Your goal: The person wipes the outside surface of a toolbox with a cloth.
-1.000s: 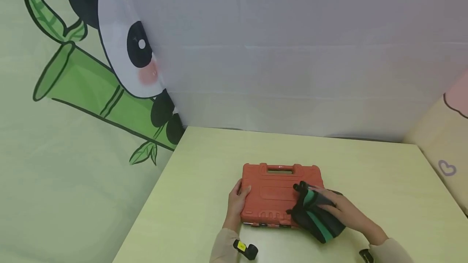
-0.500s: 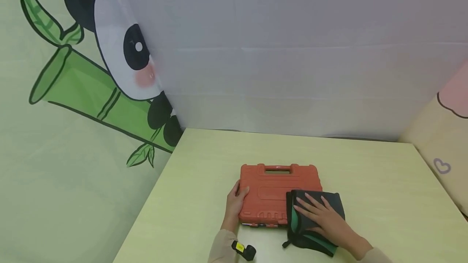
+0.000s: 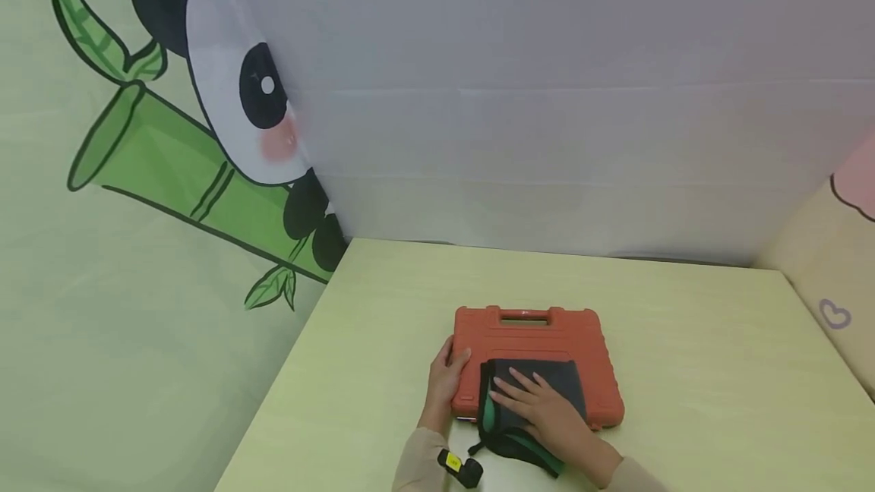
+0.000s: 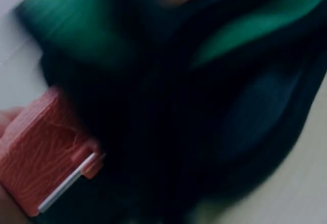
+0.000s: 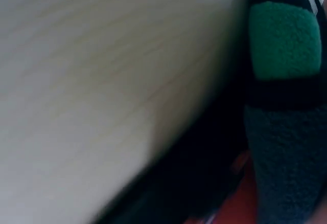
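Observation:
A red plastic carrying case (image 3: 604,386) with a moulded handle lies on the table. My left hand (image 3: 444,380) grips its left edge, thumb on the upper face. Over the front part of the case is a soft, folded dark-grey and green cloth (image 3: 547,372) with black edging and a small dangling tab. My right hand (image 3: 550,416) lies flat on this cloth, fingers straight and spread. In the left wrist view the blurred cloth (image 4: 168,127) hides most of the case (image 4: 46,147). Fleecy green and grey cloth (image 5: 286,40) fills the right side of the right wrist view.
The pale yellow table (image 3: 697,340) extends around the case. Behind it hangs a plain light curtain (image 3: 547,127), and a panda and bamboo picture (image 3: 225,112) covers the left wall. A small black device (image 3: 461,468) is strapped at the left wrist.
The cloth, bunched under my right hand at the case's right side, has spread flatter and then slid left across the front of the case. My left hand keeps its grip.

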The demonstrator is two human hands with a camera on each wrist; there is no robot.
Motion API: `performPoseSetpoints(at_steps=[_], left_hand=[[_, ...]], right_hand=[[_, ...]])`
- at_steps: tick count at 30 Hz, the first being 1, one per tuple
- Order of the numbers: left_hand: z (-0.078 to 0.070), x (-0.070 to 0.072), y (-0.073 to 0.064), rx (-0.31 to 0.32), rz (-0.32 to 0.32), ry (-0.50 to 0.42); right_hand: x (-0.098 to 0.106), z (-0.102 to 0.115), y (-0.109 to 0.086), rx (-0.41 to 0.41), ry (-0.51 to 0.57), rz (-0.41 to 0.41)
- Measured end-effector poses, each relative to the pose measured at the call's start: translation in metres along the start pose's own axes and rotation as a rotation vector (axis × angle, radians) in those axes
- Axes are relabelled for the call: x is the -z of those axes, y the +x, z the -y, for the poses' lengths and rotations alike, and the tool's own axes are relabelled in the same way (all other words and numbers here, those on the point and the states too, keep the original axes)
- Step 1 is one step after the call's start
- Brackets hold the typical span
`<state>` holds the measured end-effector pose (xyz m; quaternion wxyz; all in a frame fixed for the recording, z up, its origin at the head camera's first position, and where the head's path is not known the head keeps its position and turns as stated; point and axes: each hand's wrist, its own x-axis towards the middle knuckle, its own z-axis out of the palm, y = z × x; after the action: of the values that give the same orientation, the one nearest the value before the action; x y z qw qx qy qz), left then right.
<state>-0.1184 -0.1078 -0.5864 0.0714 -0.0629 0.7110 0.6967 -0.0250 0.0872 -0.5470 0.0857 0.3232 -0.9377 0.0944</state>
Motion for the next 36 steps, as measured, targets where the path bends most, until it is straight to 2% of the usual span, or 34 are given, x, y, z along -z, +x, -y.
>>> performPoseSetpoints(at_steps=[6,13,16,19,22,24,27,30,33,36], left_hand=[[0.0,0.003,-0.002,-0.063,-0.015,0.063],[0.002,0.011,-0.003,-0.055,-0.002,0.07],[-0.004,0.013,-0.007,-0.018,0.011,0.02],[-0.017,0.016,-0.015,0.022,0.026,-0.013],[-0.03,0.019,-0.024,0.035,0.036,-0.028],[-0.033,0.019,-0.026,0.021,0.042,-0.027],[-0.031,0.021,-0.025,0.01,0.047,-0.04],[-0.03,0.024,-0.024,0.003,0.04,-0.028],[-0.028,0.026,-0.023,0.011,0.038,-0.029],[-0.018,0.028,-0.018,0.031,0.042,-0.035]], right_hand=[[-0.003,0.027,0.026,-0.045,0.01,0.015],[-0.002,0.032,0.025,-0.089,0.034,0.062],[0.001,0.027,0.015,-0.101,0.057,0.063],[0.005,0.019,-0.002,-0.111,0.057,0.059],[0.009,0.004,-0.024,-0.095,0.02,0.009],[0.009,-0.01,-0.042,-0.07,-0.012,-0.058],[0.01,-0.032,-0.068,-0.047,-0.02,-0.149],[0.011,-0.046,-0.088,-0.039,-0.002,-0.193],[0.01,-0.048,-0.094,-0.053,0.026,-0.202],[0.007,-0.043,-0.09,-0.055,0.043,-0.208]])
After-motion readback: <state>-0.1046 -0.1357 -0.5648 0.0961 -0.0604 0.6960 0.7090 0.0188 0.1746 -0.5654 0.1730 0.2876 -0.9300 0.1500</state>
